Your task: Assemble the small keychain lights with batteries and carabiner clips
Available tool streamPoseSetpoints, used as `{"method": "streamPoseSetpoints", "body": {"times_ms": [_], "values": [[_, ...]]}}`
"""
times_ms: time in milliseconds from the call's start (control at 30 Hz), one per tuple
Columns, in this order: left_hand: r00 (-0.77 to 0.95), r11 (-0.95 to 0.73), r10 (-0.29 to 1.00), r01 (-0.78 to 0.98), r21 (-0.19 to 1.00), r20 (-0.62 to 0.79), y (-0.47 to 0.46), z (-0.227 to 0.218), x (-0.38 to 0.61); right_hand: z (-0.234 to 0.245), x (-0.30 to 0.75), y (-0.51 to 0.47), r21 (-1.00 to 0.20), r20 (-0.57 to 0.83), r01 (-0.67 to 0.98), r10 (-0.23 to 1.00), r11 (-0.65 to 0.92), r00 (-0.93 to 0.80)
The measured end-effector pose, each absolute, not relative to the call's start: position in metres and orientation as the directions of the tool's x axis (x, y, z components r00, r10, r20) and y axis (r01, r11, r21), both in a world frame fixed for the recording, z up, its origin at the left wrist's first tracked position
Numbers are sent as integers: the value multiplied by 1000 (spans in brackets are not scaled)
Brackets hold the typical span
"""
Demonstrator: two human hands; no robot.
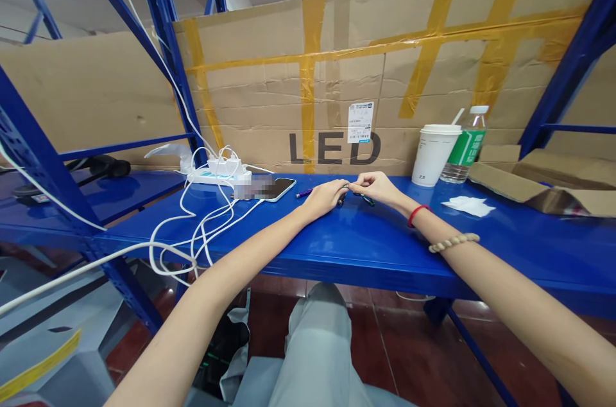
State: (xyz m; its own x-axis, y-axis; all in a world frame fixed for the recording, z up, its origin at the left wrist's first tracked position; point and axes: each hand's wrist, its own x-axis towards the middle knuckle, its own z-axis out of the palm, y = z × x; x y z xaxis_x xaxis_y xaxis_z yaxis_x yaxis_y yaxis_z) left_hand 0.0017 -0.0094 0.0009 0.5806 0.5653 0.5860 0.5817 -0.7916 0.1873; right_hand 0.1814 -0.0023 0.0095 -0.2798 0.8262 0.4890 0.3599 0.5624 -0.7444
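My left hand rests low over the blue shelf top, its fingers bent together. My right hand meets it from the right in a pinch, thumb and fingertips close to the left fingertips. Something small and thin seems to lie between the two hands, too small to name. A purple pen-like stick pokes out to the left of my left hand. Beneath the fingers show a short dark piece and a dark, greenish thin piece; the hands partly cover both.
On the left, a phone lies near a white power strip with tangled white cables. To the right stand a white paper cup, a water bottle, a crumpled tissue and an open cardboard box. Large cardboard backs the shelf.
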Motion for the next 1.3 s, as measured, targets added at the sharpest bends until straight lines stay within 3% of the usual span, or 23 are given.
{"method": "streamPoseSetpoints", "body": {"times_ms": [367,567,800,933,1300], "values": [[578,-780,574,601,173,580,-12,4,0,9,177,-3,-745,459,399,845,534,-275],[557,-716,623,689,114,549,-10,2,2,5,175,-1,-701,483,440,828,561,-285],[486,-641,696,753,152,528,-12,3,3,9,172,-3,-641,568,452,779,621,-265],[474,-598,725,793,115,500,-16,7,4,12,171,-5,-611,568,520,788,597,-237],[437,-527,773,846,80,460,-21,7,4,9,171,-5,-602,563,512,780,613,-273]]}}
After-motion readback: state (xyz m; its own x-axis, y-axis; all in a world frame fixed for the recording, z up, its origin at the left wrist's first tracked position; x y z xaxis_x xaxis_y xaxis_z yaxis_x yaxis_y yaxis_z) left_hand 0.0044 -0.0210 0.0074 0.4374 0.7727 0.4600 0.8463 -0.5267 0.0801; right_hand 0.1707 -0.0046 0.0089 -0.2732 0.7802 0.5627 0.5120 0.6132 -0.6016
